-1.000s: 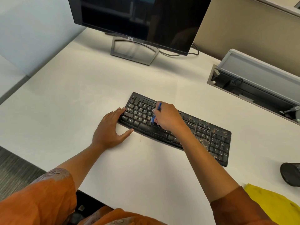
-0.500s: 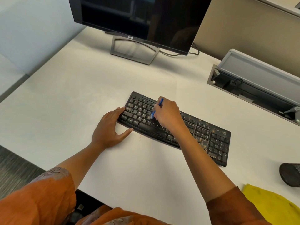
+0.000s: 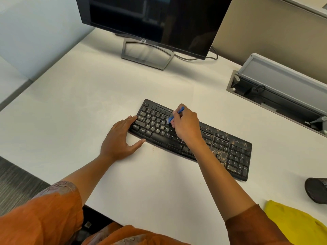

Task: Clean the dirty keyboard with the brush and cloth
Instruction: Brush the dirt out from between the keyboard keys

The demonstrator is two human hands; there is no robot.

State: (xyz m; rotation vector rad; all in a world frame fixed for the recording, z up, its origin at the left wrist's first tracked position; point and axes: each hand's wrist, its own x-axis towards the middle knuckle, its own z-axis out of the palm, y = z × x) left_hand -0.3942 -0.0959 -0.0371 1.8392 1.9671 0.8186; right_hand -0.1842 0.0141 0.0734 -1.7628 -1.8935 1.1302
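The right hand (image 3: 185,124) gripped a small blue brush (image 3: 175,115), its fingers curled round the handle, and the brush's lower end met the keys in the upper middle of the letter block. The left hand (image 3: 122,138) lay open with straight fingers against the left end of the black keyboard (image 3: 192,138), thumb along the front edge and fingertips on the side. The keyboard sat aslant on the white desk (image 3: 88,106), its left half fairly dark and plain, its right half (around the arrow keys and number pad) flecked with brownish grime. A few specks lay on the desk just before the keyboard's front edge. The yellow cloth (image 3: 293,225) rested at the desk's near right corner, well apart from the keyboard, beside a dark rounded object (image 3: 316,190) cut off by the frame. Behind stood a Dell monitor (image 3: 155,23) on its stand, and to the right an open grey cable tray (image 3: 283,92).
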